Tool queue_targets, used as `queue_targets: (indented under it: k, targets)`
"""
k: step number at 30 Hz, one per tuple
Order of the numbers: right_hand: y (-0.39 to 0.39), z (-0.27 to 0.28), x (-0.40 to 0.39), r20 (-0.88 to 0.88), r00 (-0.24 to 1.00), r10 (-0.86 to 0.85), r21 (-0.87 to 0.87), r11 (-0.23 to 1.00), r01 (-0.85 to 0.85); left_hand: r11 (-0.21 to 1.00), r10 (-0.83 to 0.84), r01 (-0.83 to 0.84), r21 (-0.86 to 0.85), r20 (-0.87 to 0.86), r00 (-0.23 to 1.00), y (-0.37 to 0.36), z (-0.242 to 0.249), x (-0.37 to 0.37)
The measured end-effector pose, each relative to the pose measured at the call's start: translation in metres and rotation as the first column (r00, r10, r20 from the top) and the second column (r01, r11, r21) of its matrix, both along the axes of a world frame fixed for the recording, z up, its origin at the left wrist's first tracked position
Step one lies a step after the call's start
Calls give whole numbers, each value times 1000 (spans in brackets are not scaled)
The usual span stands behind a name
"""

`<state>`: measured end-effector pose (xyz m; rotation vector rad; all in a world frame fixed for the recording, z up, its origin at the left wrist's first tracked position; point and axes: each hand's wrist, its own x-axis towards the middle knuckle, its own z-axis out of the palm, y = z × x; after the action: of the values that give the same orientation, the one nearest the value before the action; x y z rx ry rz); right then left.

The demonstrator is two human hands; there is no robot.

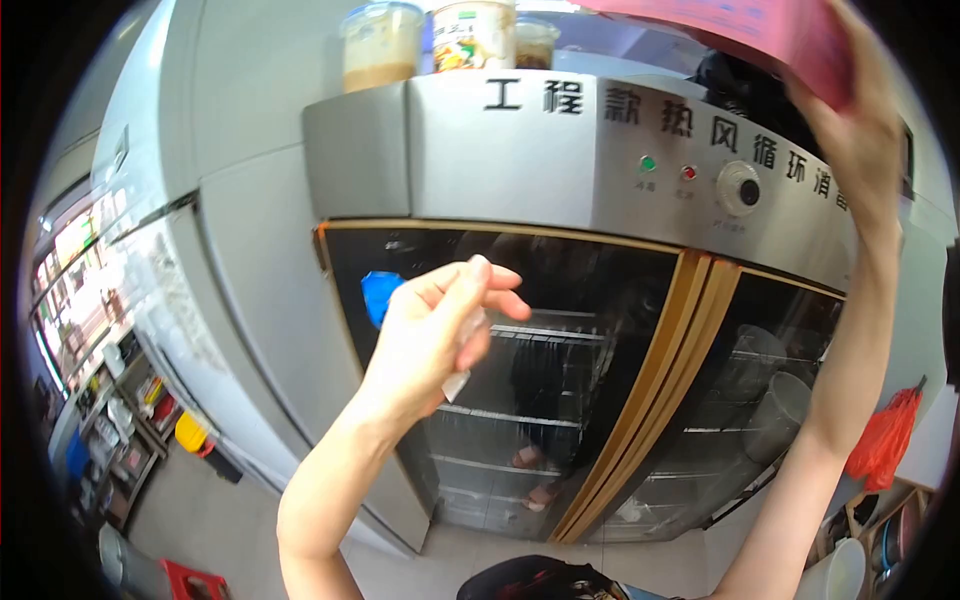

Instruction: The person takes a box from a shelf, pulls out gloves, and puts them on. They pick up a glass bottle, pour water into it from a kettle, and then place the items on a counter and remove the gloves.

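My left hand (440, 325) is raised in front of the dark glass door (520, 270) of a steel cabinet (500, 150), its fingers curled round something small and whitish that is mostly hidden. Just behind that hand a blue patch (380, 295) shows on the door. At the upper right, my right hand (850, 120) grips the end of a pink box (740, 30) above the cabinet's top. The box is partly cut off by the frame's top edge, and some of the right fingers are blurred or hidden.
Tubs (380, 50) and a printed cup (473, 38) stand on the cabinet's top. A tall grey cabinet (250, 220) adjoins on the left. Shelves with goods (120, 435) are at far left. A red bag (885, 440) hangs at right; a red stool (190, 580) stands low left.
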<state>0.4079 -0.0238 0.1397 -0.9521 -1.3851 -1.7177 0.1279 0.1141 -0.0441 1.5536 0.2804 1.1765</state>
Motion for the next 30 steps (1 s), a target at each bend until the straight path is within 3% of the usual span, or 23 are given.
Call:
queue_targets:
  k: [3,4,6,9,10,11,12,13,15,16,18,21,24,25,27,28,29,30]
  targets:
    - [-32,-59,1,-293,942,165,25,986,-165,997,-37,36,-70,-10,999,-38,-26,-28]
    - [-40,-82,-8,-288,940,185,-2,981,-194,996,-28,29,-84,3,1000,-53,-35,-36]
    - [-60,-137,-28,-273,938,215,-215,936,-277,994,-6,3,-112,-26,1000,-82,-51,-56]
    - [-56,-203,-60,-255,916,309,-505,765,-399,982,34,-20,-185,75,997,-114,-93,-87]
    - [-27,-215,-86,14,838,545,-648,643,-408,947,134,-79,-312,159,978,-126,-106,-97]
    - [-11,-264,-109,-157,737,658,-620,515,-592,919,189,-63,-389,296,936,-132,-125,-108]
    - [7,-287,-137,20,600,800,-591,493,-638,892,231,-87,-444,282,931,-137,-147,-121]
    - [24,-331,-153,4,555,832,-588,451,-672,861,272,-107,-497,273,923,-141,-173,-133]
    - [41,-401,-189,-40,423,905,-576,325,-750,659,567,-353,-663,131,813,-149,-226,-147]
    - [43,-432,-206,-105,384,917,-580,258,-773,618,620,-386,-685,124,775,-154,-246,-154]
    - [40,-480,-229,-195,305,932,-604,131,-787,337,755,-567,-752,-144,640,-169,-281,-165]
    - [43,-512,-246,-298,183,937,-688,-78,-721,167,872,-503,-848,-111,477,-193,-323,-164]
    - [51,-499,-261,-211,44,977,-870,-167,-463,107,958,-516,-850,-50,282,-217,-377,-164]
    - [58,-492,-269,-220,0,976,-870,-196,-452,75,970,-517,-853,-58,237,-223,-389,-165]
    - [69,-478,-287,-624,-36,780,-763,-619,-189,-18,990,-652,-758,-105,94,-239,-403,-167]
    - [80,-469,-305,-716,-85,693,-667,-716,-206,-93,990,-680,-728,-143,18,-246,-407,-168]
    - [91,-485,-320,-738,-46,673,-634,-716,-292,-124,988,-676,-727,-151,-19,-253,-408,-170]
    - [96,-490,-340,-863,77,500,-498,-813,-301,-131,990,-715,-687,-122,-65,-259,-408,-170]
